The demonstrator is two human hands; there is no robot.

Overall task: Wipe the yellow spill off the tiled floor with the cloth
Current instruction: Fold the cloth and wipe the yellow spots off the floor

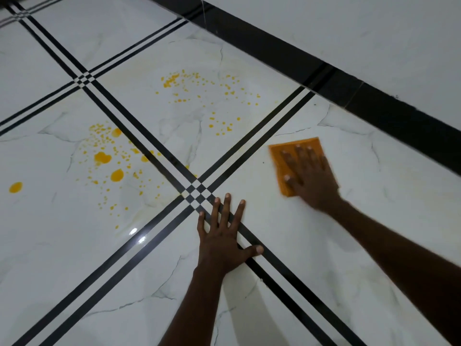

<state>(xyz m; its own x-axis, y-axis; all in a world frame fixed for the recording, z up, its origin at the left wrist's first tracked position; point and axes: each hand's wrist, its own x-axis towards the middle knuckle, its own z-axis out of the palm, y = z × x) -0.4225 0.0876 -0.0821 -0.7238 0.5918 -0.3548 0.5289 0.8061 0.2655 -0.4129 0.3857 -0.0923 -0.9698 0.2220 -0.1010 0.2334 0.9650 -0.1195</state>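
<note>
Right of the spill, your right hand pressed the cloth with flat fingers; your left hand lay spread, holding nothing, on the floor.

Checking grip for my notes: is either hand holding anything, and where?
Nothing is gripped. The right hand presses flat on the orange cloth; the left hand rests on bare floor.

Dim, even light; two small glare spots on the glossy white marble-look tiled floor at seven o'clock; right hand motion-blurred.
</note>
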